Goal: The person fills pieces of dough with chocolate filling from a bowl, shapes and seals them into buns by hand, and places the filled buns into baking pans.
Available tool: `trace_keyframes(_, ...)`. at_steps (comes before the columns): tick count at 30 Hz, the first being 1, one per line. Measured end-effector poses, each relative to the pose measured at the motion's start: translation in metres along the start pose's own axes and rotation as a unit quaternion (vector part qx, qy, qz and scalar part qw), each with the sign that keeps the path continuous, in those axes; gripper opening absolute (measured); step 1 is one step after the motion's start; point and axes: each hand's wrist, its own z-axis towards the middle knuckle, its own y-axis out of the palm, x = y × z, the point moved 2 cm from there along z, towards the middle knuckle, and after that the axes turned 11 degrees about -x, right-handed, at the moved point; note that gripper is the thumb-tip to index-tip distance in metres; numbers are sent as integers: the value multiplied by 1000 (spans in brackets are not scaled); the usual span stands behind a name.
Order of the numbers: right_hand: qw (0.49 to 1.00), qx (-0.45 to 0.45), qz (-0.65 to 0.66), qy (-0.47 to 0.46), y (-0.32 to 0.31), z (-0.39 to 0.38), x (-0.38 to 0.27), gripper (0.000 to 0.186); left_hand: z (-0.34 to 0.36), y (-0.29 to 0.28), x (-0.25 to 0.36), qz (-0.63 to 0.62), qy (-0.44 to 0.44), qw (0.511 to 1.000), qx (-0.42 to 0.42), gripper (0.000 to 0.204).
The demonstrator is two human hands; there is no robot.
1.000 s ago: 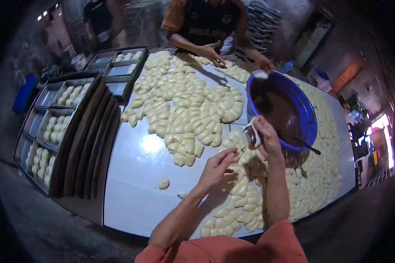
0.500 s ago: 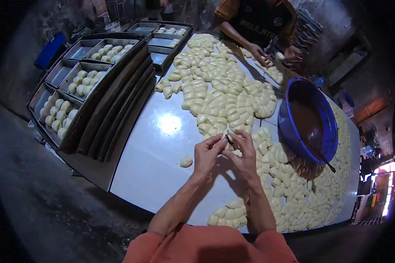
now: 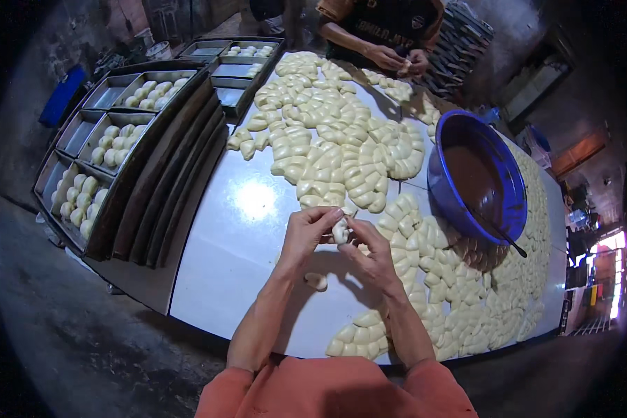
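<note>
In front of me, above the white table [image 3: 209, 285], my left hand [image 3: 306, 237] and my right hand [image 3: 370, 254] meet, fingers pinched around a small pale dough piece [image 3: 341, 231]. A loose dough piece [image 3: 315, 281] lies on the table below them. Many flattened dough pieces [image 3: 317, 111] cover the table beyond my hands and along its right. A blue bowl [image 3: 444, 174] of brown filling [image 3: 472, 167] stands to the upper right of my hands, with a dark long-handled utensil [image 3: 498, 235] in it.
Stacked metal trays [image 3: 139, 188] at the left hold rows of dough balls [image 3: 83, 202]; more trays [image 3: 226, 83] sit behind them. Across the table a co-worker [image 3: 380, 21] holds something small in both hands [image 3: 404, 61]. A blue crate [image 3: 61, 97] stands at far left.
My right hand has come from beside the bowl, where it held dough with brown filling, to join my left hand, closing the dough. The co-worker's hands have drawn together. The view has shifted.
</note>
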Motion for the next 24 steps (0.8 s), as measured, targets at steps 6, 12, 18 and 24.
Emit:
trace_keyframes(6, 971, 164, -141, -103, -2, 6, 12, 31, -4, 16, -9, -2, 66, 997, -31, 30)
trace_keyframes(12, 970, 169, -68, -164, 4, -5, 32, 27, -1, 20, -11, 78, 64, 992, -80, 27)
trace_keyframes(18, 962, 208, -136, -117, 27, 7, 28, 22, -23, 5, -16, 82, 49, 995, -16, 28)
trace_keyframes(24, 992, 98, -53, 65, 14, -24, 2, 36, -17, -3, -22, 125, -24, 992, 2, 26)
